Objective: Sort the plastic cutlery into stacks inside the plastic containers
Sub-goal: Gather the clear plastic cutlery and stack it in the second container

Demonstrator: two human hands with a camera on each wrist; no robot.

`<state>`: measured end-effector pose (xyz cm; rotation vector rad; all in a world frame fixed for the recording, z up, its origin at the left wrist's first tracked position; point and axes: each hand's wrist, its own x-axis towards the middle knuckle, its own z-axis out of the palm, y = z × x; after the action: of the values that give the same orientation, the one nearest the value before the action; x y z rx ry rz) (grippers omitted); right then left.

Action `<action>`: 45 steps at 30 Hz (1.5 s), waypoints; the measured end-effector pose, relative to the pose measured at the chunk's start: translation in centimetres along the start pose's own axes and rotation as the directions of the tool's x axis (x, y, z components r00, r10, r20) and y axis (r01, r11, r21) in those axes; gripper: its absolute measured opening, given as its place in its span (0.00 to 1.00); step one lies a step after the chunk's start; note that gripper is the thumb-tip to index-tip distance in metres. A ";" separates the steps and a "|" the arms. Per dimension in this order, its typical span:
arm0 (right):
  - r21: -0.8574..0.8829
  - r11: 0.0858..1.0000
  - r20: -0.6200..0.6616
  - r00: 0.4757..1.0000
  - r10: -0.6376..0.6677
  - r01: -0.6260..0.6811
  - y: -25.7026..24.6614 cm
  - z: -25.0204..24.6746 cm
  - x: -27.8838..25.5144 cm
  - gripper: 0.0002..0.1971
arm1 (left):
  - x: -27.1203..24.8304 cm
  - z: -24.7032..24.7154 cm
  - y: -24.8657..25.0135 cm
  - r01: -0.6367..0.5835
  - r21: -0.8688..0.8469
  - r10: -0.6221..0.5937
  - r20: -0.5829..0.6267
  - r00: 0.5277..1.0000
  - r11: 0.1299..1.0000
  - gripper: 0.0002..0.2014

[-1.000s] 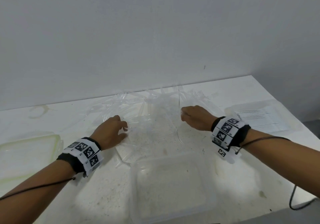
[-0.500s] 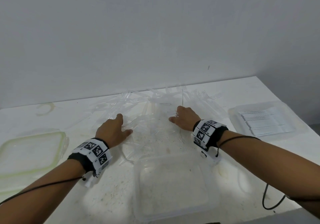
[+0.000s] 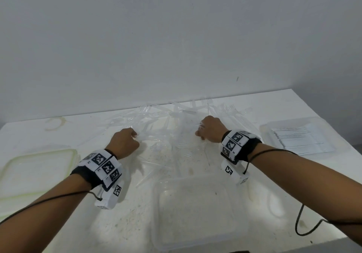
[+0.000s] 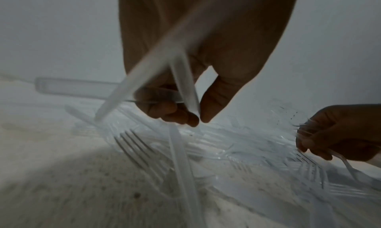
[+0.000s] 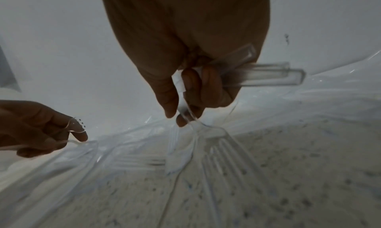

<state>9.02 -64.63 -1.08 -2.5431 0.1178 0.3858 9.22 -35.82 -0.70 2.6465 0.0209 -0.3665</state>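
Hands: 2, the left hand (image 3: 125,142) and the right hand (image 3: 212,129).

Wrist bands with black-and-white markers: 2, one per wrist (image 3: 101,166), (image 3: 238,145).

Plastic containers: 3. A green-rimmed container (image 3: 37,169) on the left, a clear container (image 3: 195,211) nearest the camera, and a clear container holding stacked cutlery (image 3: 299,137) on the right.

Clear plastic pieces gripped in left hand: at least 2 handles (image 4: 181,78) in the left wrist view.

Clear plastic forks gripped in right hand: about 3 handle ends (image 5: 268,75) in the right wrist view; blurred.

Loose pile of clear cutlery (image 3: 176,119) on the table (image 3: 137,223): many pieces, overlapping, not countable.
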 end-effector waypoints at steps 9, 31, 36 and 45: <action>0.586 0.809 -0.019 0.998 0.065 -0.041 1.1 -3.8 -1.6 0.07 | -0.5 -1.0 1.7 -0.181 0.092 0.177 0.046 0.983 0.979 0.15; 0.679 0.733 0.063 0.993 -0.102 0.032 1.5 -6.9 -5.5 0.24 | -2.5 -4.0 1.2 -0.255 0.477 0.133 0.275 0.952 0.841 0.09; 0.505 0.844 -0.043 0.982 -0.185 0.181 0.8 -6.8 -5.6 0.15 | -2.8 -4.1 1.1 -0.239 0.575 0.064 0.308 0.949 0.782 0.11; 0.027 0.942 0.067 0.939 -0.337 0.336 -0.4 -5.0 -5.0 0.10 | -3.2 -4.8 2.5 -0.280 0.342 0.141 0.380 0.914 0.897 0.11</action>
<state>5.53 -67.00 4.59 -2.4684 -0.3367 0.3357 7.58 -35.74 5.36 2.8864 -0.5054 -0.8317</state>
